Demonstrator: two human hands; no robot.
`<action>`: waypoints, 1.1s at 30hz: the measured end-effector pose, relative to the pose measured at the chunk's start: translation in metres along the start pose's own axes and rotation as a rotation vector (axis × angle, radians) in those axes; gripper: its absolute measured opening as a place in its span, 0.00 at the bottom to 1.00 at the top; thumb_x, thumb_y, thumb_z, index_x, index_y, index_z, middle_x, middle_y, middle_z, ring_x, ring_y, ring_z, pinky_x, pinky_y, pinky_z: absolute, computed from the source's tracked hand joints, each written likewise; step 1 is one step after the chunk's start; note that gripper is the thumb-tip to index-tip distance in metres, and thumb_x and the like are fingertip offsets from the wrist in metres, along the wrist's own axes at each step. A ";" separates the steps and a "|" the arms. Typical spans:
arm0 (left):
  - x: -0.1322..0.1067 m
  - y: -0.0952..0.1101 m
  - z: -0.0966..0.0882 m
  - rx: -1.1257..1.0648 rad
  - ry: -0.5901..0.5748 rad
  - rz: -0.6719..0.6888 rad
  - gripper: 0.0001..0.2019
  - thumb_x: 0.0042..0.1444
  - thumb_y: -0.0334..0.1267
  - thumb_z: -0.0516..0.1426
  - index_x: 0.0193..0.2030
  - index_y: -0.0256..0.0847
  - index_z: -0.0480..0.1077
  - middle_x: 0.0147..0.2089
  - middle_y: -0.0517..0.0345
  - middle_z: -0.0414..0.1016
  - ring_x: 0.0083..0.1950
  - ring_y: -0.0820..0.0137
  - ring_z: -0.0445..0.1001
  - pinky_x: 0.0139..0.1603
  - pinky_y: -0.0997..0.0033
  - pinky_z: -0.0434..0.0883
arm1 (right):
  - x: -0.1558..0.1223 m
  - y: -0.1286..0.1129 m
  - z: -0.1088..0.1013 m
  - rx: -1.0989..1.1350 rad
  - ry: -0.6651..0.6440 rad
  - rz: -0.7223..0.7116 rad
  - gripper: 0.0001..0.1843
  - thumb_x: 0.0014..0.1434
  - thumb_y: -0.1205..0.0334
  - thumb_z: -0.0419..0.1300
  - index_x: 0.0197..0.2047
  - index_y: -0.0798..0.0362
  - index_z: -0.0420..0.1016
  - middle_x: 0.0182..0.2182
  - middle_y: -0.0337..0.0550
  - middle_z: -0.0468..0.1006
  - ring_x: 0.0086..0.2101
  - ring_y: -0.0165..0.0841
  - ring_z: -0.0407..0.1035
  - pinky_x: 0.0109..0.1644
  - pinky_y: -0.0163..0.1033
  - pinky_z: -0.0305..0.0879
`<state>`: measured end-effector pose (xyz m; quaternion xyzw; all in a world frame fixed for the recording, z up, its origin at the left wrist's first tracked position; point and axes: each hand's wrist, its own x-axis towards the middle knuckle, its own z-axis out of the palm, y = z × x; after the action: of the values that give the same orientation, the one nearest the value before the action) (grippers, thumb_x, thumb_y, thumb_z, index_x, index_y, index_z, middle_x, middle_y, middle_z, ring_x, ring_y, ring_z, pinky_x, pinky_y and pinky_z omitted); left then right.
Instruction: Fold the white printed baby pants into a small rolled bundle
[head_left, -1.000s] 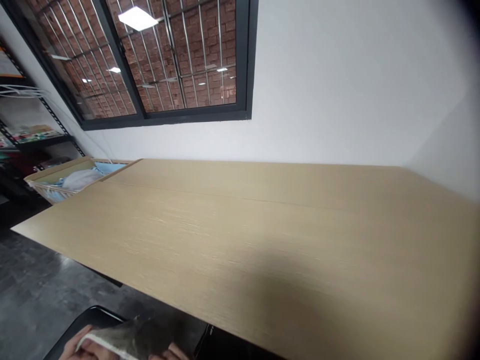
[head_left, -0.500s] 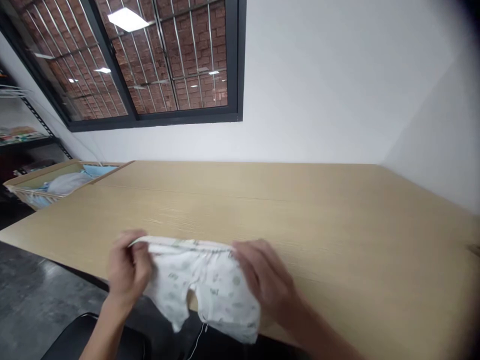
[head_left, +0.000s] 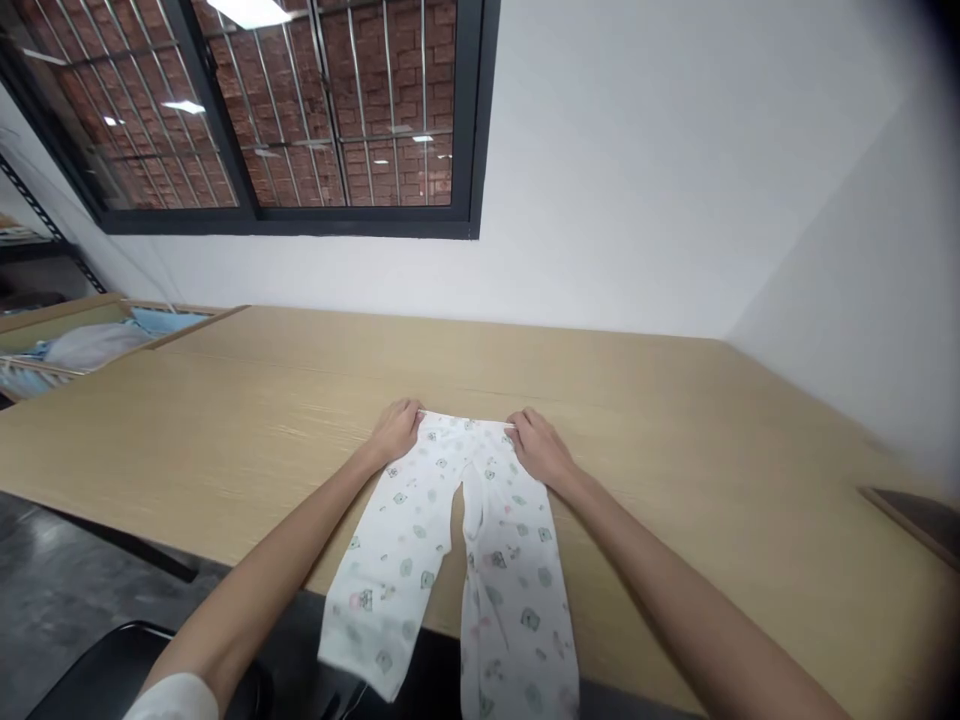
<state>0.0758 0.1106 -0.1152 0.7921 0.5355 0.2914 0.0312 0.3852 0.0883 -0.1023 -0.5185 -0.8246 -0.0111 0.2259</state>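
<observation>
A small pair of white trousers [head_left: 457, 540] with a green and pink print lies spread on the light wooden table [head_left: 675, 420]. Its waistband points away from me and both legs hang over the near edge. My left hand [head_left: 395, 430] pinches the waistband's left corner. My right hand [head_left: 538, 447] grips the waistband's right corner, fingers curled on the cloth. Both forearms reach out over the trouser legs.
A shallow box [head_left: 45, 345] with pale blue and white cloth sits at the table's far left. A dark-framed window [head_left: 300, 110] is in the wall behind. A dark flat object [head_left: 919, 515] shows at the right edge. A black chair seat [head_left: 97, 675] is below me.
The trousers came up from below the table edge, were carried out over the table and laid flat. Both hands moved forward with the waistband, and the legs unfolded toward me.
</observation>
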 end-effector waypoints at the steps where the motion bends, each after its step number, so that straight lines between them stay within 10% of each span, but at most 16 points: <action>1: 0.005 -0.006 0.003 0.017 -0.005 -0.009 0.09 0.69 0.40 0.54 0.46 0.38 0.71 0.45 0.54 0.75 0.50 0.64 0.74 0.56 0.53 0.71 | 0.006 0.003 0.004 -0.008 -0.004 0.011 0.11 0.71 0.64 0.48 0.47 0.56 0.71 0.44 0.53 0.73 0.45 0.42 0.68 0.51 0.43 0.63; 15: 0.072 -0.043 0.028 0.092 0.027 -0.055 0.13 0.68 0.43 0.55 0.54 0.39 0.70 0.59 0.49 0.72 0.60 0.60 0.70 0.63 0.48 0.67 | 0.078 0.033 0.022 -0.087 -0.066 0.060 0.13 0.73 0.63 0.46 0.49 0.53 0.71 0.46 0.50 0.78 0.47 0.40 0.70 0.49 0.41 0.59; 33: 0.112 -0.059 0.041 0.091 -0.047 -0.242 0.15 0.69 0.47 0.54 0.54 0.39 0.71 0.51 0.51 0.76 0.52 0.63 0.76 0.56 0.53 0.73 | 0.115 0.063 0.031 -0.158 -0.108 0.206 0.17 0.75 0.57 0.44 0.51 0.50 0.72 0.44 0.50 0.81 0.43 0.40 0.75 0.41 0.39 0.58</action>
<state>0.0759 0.2434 -0.1228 0.7289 0.6389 0.2423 0.0424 0.3871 0.2228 -0.0999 -0.6164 -0.7746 -0.0248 0.1394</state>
